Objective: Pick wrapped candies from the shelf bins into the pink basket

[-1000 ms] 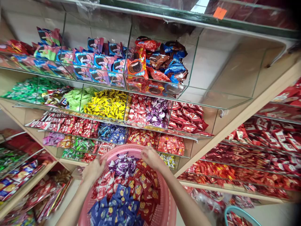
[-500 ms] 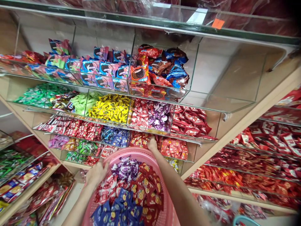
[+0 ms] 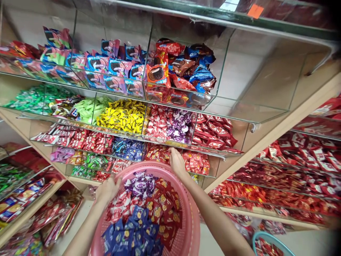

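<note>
The pink basket point(image 3: 194, 227) is just in front of the shelf point(image 3: 262, 76), the left hand point(image 3: 106, 191) clamped on its rim. It looks stiff, likely weighty with slick-wrapped sweets point(image 3: 141, 217); the rim seems the best hold. Near the shelf, the right hand point(image 3: 177, 162) curls its fingers; around what, I can't tell.

We grip the left rim of a pink basket point(image 3: 191, 217) with our left hand point(image 3: 107, 189), while our right hand point(image 3: 177, 163) is beyond the far rim, beside shelved dark red packets point(image 3: 157, 153); we cannot tell whether it holds any. In the basket we see 4 groups: purple-and-white sweets point(image 3: 141, 185) at the far side, red-and-white sweets point(image 3: 122, 204) at left, blue packets point(image 3: 130, 233) nearest us and orange-printed red packets point(image 3: 166, 204) at right. Yellow sweets point(image 3: 122, 117) and cookie packs point(image 3: 117, 67) lie on higher glass shelves point(image 3: 253, 89); a teal basket point(image 3: 275, 240) sits at lower right.
</note>
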`<action>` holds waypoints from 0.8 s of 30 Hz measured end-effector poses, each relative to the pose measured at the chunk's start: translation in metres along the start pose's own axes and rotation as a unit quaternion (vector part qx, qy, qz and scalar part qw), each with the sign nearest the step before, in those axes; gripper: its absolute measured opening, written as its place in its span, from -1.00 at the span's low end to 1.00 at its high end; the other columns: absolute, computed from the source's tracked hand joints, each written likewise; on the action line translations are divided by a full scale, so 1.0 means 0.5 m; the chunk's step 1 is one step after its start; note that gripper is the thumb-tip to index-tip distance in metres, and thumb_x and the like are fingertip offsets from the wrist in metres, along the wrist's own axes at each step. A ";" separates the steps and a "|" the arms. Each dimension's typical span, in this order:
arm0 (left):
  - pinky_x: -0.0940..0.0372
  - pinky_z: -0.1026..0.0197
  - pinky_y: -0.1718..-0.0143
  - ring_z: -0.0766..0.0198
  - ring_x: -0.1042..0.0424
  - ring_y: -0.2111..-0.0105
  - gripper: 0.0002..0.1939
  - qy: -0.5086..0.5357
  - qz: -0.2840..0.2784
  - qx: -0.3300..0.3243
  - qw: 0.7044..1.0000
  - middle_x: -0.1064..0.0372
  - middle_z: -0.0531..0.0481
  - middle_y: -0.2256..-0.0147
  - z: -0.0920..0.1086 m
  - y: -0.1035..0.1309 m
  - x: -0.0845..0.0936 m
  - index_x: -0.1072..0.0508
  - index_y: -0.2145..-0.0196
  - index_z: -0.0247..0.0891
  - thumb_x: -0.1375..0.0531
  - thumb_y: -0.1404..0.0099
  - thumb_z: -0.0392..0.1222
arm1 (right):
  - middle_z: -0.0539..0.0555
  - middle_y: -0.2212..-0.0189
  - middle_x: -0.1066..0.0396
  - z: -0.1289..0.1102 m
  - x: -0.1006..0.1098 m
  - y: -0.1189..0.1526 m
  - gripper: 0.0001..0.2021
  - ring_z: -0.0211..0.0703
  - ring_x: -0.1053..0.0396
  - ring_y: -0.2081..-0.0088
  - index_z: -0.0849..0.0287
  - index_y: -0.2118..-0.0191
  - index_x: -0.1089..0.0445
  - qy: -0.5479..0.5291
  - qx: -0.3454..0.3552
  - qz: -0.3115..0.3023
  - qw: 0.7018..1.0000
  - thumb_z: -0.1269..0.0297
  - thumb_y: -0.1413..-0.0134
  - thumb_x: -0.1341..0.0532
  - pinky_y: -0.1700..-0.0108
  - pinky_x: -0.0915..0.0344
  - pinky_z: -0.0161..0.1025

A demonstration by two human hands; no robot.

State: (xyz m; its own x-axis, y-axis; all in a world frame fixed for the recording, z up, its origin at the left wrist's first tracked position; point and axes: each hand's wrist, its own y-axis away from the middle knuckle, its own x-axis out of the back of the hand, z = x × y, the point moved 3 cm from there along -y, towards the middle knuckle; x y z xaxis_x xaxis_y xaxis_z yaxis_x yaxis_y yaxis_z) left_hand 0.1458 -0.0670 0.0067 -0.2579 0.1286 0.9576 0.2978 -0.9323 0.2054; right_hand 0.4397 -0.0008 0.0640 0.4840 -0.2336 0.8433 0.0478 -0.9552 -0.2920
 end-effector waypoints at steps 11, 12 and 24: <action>-0.24 0.02 0.33 -0.14 -0.42 0.23 -0.37 -0.002 0.016 -0.012 1.000 -0.45 -0.36 0.24 -0.007 -0.008 -0.008 -0.26 -0.02 -0.35 0.22 -0.22 0.14 | 0.03 0.44 -0.27 0.035 0.019 0.132 -0.70 -0.23 -0.24 0.44 0.17 0.10 -0.31 -0.213 0.012 -0.024 0.977 0.35 -0.05 0.01 0.36 -0.20 -0.31; -0.24 0.03 0.33 -0.14 -0.42 0.23 -0.37 -0.002 0.016 -0.012 1.000 -0.45 -0.36 0.24 -0.007 -0.008 -0.008 -0.26 -0.02 -0.35 0.22 -0.22 0.14 | 0.02 0.46 -0.27 0.041 0.012 0.142 -0.70 -0.23 -0.24 0.45 0.18 0.11 -0.32 -0.222 -0.002 -0.030 0.975 0.35 -0.04 -0.01 0.37 -0.21 -0.31; -0.23 0.02 0.31 -0.15 -0.42 0.23 -0.34 0.002 0.014 -0.011 1.000 -0.44 -0.37 0.25 -0.008 -0.008 -0.010 -0.24 -0.03 -0.36 0.24 -0.22 0.16 | 0.17 0.37 -0.37 0.030 -0.011 0.229 -0.78 -0.10 -0.33 0.28 0.22 0.30 -0.35 0.017 -0.027 -0.091 0.995 0.52 -0.02 0.01 0.24 -0.18 -0.25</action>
State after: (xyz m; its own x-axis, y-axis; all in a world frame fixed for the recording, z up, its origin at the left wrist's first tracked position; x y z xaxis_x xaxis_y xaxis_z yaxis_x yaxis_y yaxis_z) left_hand 0.1422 -0.0652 0.0001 -0.2531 0.1012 0.9621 0.2851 -0.9425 0.1741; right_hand 0.4556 -0.1064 0.0194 0.4423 -0.0603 0.8948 0.0852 -0.9904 -0.1089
